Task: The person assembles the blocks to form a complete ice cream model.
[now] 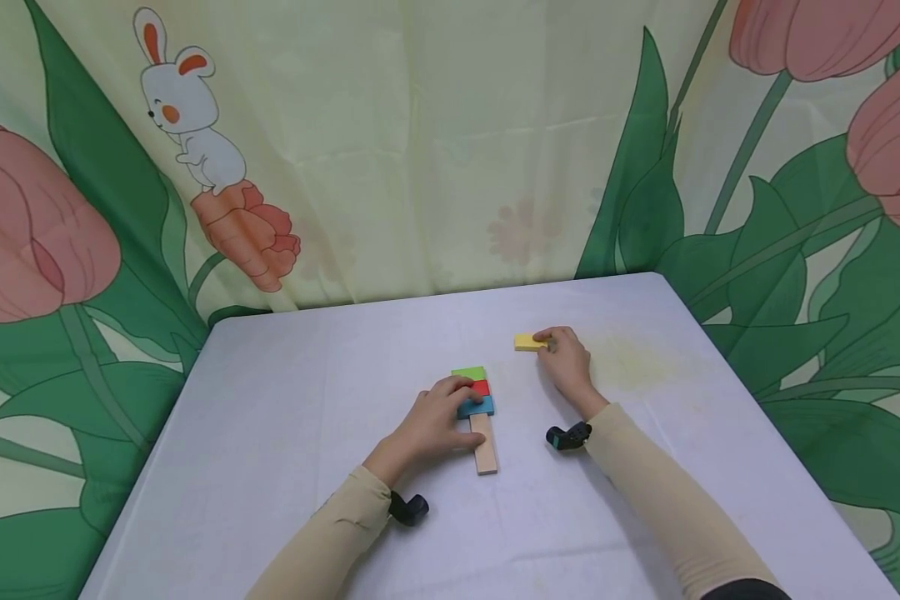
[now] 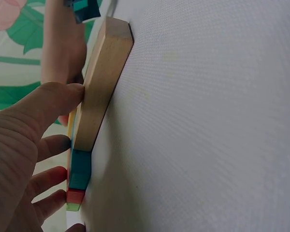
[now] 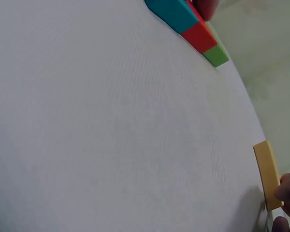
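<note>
Green (image 1: pixel 467 372), red (image 1: pixel 482 388) and blue (image 1: pixel 483 407) blocks lie edge to edge in a short column on the table. A plain wooden block (image 1: pixel 485 454) extends from the blue one toward the person, lengthwise. My left hand (image 1: pixel 429 421) rests over this row with fingers spread, the fingertips on the coloured blocks and the thumb at the wooden block (image 2: pixel 104 77). Farther back and to the right, my right hand (image 1: pixel 567 365) pinches the right end of a yellow block (image 1: pixel 525 342), whose long side shows in the right wrist view (image 3: pixel 267 171).
A white cloth covers the table (image 1: pixel 285 417), its far edge close to a curtain (image 1: pixel 390 150) printed with tulips and a rabbit. Each wrist wears a small black camera, the right one (image 1: pixel 568 437) hanging low over the cloth.
</note>
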A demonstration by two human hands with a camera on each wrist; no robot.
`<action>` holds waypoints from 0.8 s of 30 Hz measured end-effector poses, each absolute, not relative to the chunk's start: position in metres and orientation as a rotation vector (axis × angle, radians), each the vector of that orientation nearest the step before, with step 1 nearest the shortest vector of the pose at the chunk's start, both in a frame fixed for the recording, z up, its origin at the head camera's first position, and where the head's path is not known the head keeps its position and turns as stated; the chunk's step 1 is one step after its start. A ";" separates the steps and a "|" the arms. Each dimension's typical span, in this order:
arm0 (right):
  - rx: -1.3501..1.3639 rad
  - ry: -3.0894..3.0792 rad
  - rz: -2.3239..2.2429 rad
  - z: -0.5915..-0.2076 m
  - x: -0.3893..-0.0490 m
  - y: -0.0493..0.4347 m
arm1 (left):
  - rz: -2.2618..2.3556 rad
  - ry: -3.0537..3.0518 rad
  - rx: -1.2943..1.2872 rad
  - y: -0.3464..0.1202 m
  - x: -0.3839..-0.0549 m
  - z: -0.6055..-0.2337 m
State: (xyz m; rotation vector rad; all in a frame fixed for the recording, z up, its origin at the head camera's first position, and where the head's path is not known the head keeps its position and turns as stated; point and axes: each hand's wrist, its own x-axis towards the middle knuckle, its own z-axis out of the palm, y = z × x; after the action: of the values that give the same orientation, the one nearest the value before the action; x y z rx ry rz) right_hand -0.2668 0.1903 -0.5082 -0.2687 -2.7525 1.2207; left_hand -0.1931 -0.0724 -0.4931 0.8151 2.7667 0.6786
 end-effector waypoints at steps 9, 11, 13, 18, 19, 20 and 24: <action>-0.215 -2.763 1.227 -0.509 -0.267 0.172 | 0.672 2.764 0.822 -0.073 -0.193 -0.492; -0.201 -2.760 1.230 -0.510 -0.267 0.168 | 0.670 2.763 0.823 -0.073 -0.193 -0.492; -0.185 -2.759 1.229 -0.511 -0.267 0.164 | 0.665 2.763 0.823 -0.073 -0.193 -0.492; -0.162 -2.762 1.218 -0.511 -0.267 0.156 | 0.660 2.769 0.824 -0.072 -0.194 -0.493; -0.155 -2.763 1.218 -0.510 -0.267 0.155 | 0.661 2.769 0.822 -0.072 -0.194 -0.494; -0.149 -2.767 1.214 -0.511 -0.267 0.153 | 0.661 2.769 0.821 -0.072 -0.194 -0.494; -0.114 -2.776 1.222 -0.511 -0.266 0.148 | 0.659 2.771 0.819 -0.073 -0.193 -0.494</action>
State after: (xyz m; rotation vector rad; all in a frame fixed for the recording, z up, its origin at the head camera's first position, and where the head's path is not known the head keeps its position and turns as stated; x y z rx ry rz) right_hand -0.2661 0.1477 -0.5106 -0.1136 -2.7756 1.2224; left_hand -0.1933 -0.0726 -0.4935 0.8188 2.7714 0.6585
